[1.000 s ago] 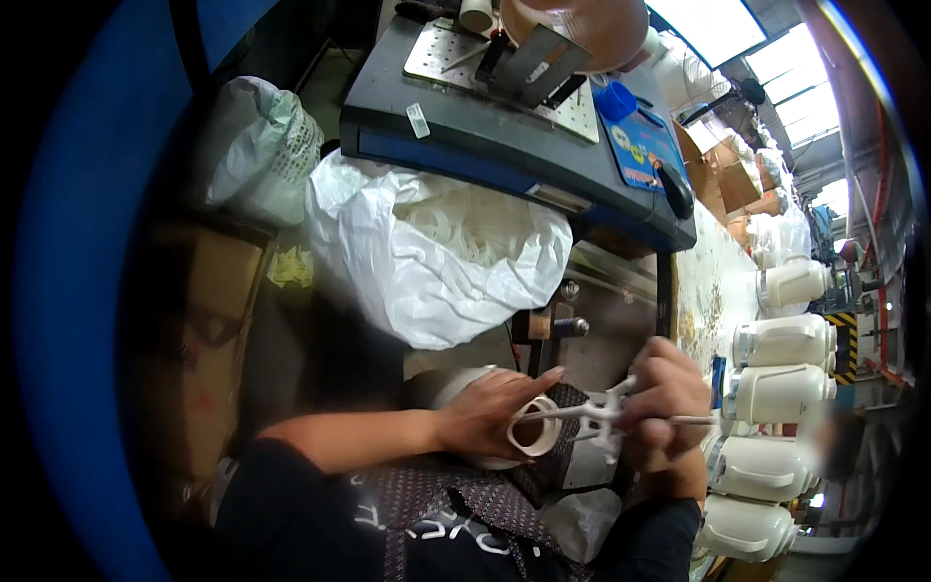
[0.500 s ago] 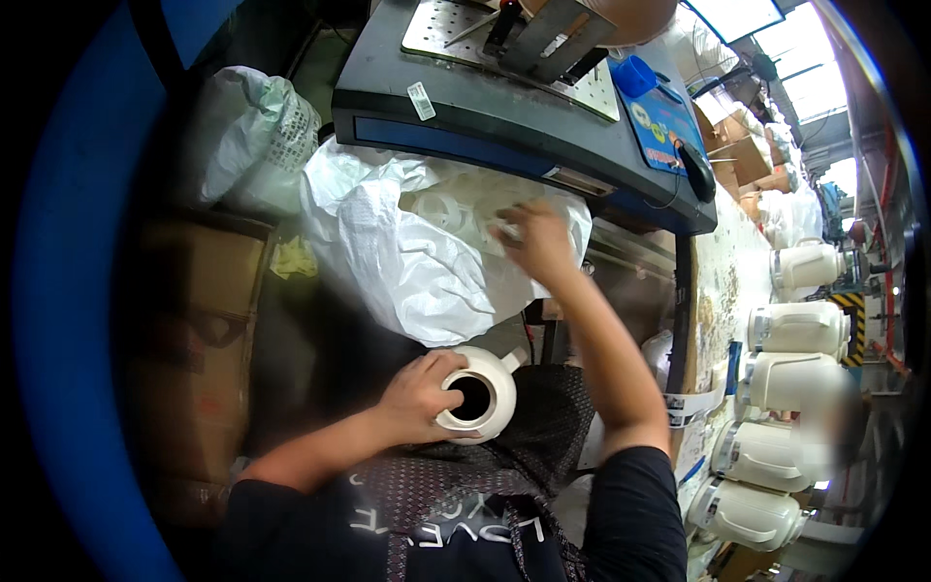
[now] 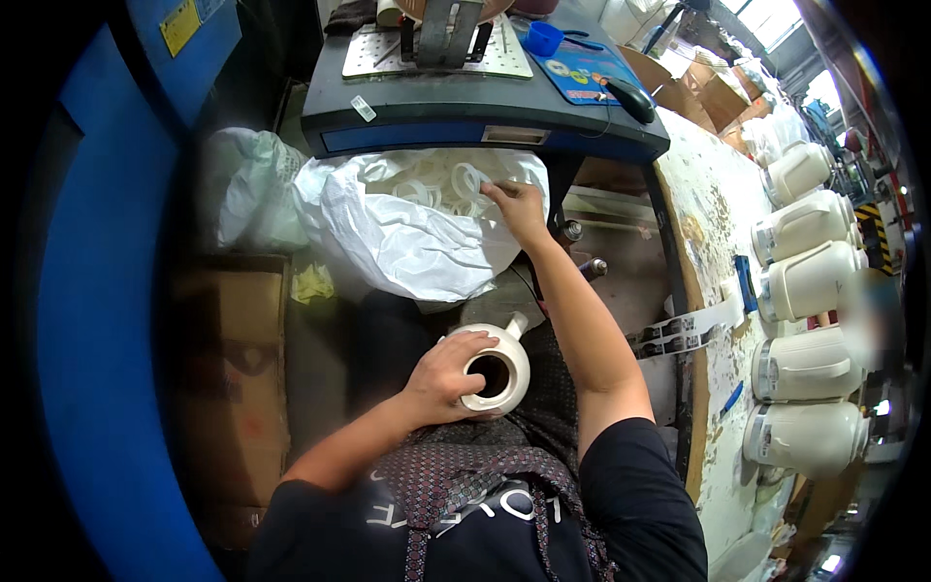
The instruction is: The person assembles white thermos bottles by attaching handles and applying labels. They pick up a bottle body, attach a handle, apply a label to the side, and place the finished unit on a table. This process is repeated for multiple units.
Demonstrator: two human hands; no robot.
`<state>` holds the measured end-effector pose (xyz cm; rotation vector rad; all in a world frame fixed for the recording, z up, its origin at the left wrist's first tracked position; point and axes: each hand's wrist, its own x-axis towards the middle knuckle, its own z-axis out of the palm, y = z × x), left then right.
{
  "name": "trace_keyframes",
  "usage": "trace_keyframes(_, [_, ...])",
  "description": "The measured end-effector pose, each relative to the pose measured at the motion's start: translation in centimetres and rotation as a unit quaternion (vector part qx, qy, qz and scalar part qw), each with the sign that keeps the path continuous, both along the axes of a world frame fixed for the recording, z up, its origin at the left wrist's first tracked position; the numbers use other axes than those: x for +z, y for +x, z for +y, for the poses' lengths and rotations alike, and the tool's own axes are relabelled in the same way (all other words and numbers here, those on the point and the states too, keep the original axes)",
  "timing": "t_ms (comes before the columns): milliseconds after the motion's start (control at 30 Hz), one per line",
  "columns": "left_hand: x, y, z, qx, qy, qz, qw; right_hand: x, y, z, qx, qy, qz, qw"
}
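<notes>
Cream jug [image 3: 520, 367], round-mouthed, sits over the lap [image 3: 555, 388], clasped by the left hand [image 3: 446, 376]; its dark interior is unreadable. Right hand [image 3: 521, 206] apparently pinches a translucent ring [image 3: 456, 178] near the white sack's [image 3: 417, 250] right edge.

Grips white jug [image 3: 518, 373] near its mouth with left hand [image 3: 446, 376]. Pinches pale ring [image 3: 458, 178] in right hand [image 3: 520, 207] over open white sack [image 3: 417, 254]. Has more jugs [image 3: 808, 366] lining bench [image 3: 711, 233] at right.

I am seeing a passage running between the white bag [image 3: 427, 264] and the pale jug [image 3: 521, 371], the right forearm [image 3: 585, 325] closing its right end. The grey desk [image 3: 407, 102] is bounding the bag's far side. The left hand [image 3: 446, 378] is covering the jug mouth's left edge; its dark depth I am barely making out.
</notes>
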<state>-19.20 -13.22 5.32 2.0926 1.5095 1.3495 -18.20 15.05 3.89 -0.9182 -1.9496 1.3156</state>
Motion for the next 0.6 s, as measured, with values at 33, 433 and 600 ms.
trace_keyframes(33, [0.8,0.4,0.2,0.002,0.021,0.008,1.0,1.0,1.0,0.1,0.008,0.0,0.003,1.0])
trace_keyframes(433, [8.3,-0.2,-1.6,0.07,0.169,-0.007,0.983,-3.8,25.1,-13.6,-0.172,0.306,-0.234,0.907])
trace_keyframes(600, [11.3,2.2,-0.2,0.051,0.121,0.006,0.991,-2.5,28.3,-14.0,0.079,0.453,-0.2,0.865])
